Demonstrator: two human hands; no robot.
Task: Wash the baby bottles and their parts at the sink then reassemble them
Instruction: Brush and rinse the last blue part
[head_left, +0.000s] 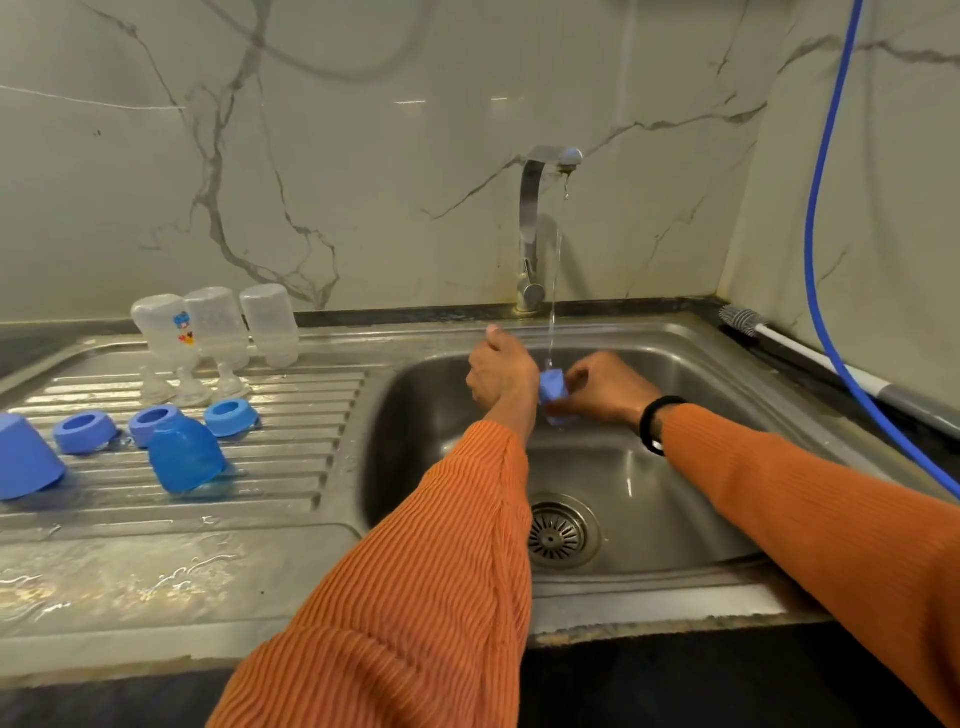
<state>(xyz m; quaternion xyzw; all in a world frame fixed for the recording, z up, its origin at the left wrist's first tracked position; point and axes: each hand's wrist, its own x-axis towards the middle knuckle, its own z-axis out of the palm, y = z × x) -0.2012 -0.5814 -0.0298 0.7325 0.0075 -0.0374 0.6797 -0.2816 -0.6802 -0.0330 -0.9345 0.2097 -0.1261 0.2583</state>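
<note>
A blue bottle cap (550, 387) is under the running water from the tap (540, 228), over the sink basin (675, 499). My left hand (501, 371) and my right hand (608, 389) both grip it from either side. On the draining board stand three clear bottles (213, 327) upside down, with three clear teats (189, 387) in front of them. Three blue collar rings (231, 415) lie nearer me, and two blue caps (184, 454) rest mouth down, one at the left edge (23, 457).
A bottle brush (748, 322) with a white handle lies on the ledge right of the sink. A blue hose (815, 234) hangs down the right wall. The draining board (156, 561) is wet. The drain strainer (558, 532) sits in the basin floor.
</note>
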